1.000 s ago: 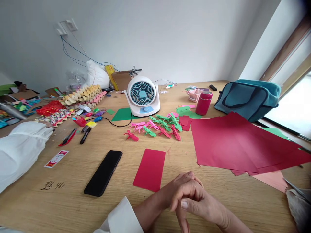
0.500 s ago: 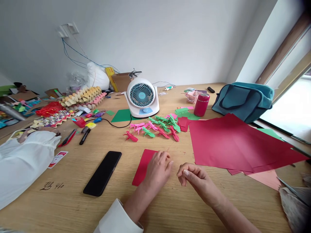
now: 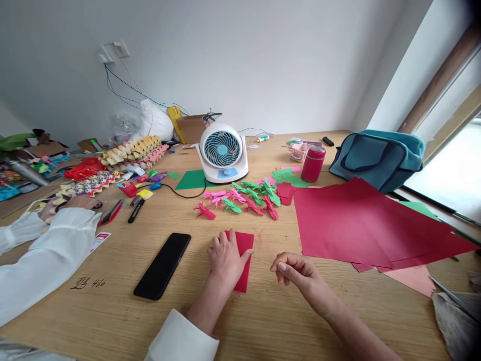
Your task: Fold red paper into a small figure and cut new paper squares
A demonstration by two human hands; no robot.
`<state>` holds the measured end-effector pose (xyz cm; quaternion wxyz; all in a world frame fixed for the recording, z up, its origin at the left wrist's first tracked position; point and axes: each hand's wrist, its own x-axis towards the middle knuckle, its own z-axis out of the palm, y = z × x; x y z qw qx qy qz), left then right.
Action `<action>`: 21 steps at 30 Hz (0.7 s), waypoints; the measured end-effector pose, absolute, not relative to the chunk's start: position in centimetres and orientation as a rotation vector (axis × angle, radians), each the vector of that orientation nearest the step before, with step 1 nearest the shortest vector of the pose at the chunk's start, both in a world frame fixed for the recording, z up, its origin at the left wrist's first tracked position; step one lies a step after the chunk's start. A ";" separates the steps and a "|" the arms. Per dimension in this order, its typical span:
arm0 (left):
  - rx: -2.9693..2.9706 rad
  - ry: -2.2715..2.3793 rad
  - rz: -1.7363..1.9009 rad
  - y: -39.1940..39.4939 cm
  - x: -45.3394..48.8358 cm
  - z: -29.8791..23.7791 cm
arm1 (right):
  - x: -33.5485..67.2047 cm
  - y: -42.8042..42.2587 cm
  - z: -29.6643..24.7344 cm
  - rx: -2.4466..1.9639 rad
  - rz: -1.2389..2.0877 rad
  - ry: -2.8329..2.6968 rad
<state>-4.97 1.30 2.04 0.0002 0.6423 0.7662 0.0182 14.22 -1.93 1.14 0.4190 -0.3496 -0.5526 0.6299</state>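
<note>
My left hand [image 3: 226,256] lies spread on a small red paper rectangle [image 3: 245,260] flat on the table, covering its left part. To the right of the paper, my right hand [image 3: 295,271] hovers or rests by the tabletop, its fingers curled and the thumb against the index finger; nothing shows in it. Beyond both hands sit several folded paper figures in pink, green and red [image 3: 254,207]. A black phone [image 3: 162,266] lies left of my left hand.
Large red paper sheets [image 3: 361,225] spread at the right, with a blue bag [image 3: 378,158] and red flask [image 3: 313,164] behind. A small white fan [image 3: 222,153] stands at the back. Another person's white sleeves [image 3: 56,250] rest at left beside a black marker [image 3: 136,210].
The red paper rectangle has turned and shifted right. My left hand has moved left and flattened onto it. My right hand stays nearly in place. The view has shifted slightly.
</note>
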 end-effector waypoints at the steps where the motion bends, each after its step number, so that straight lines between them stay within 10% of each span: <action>1: 2.017 2.402 0.079 1.4 -5.0 2.0 | 14.2 -1.9 1.1 -0.883 1.580 -1.392; 21: 1.921 2.371 0.179 2.1 -7.0 1.9 | 14.6 -1.2 0.3 -0.928 1.539 -1.522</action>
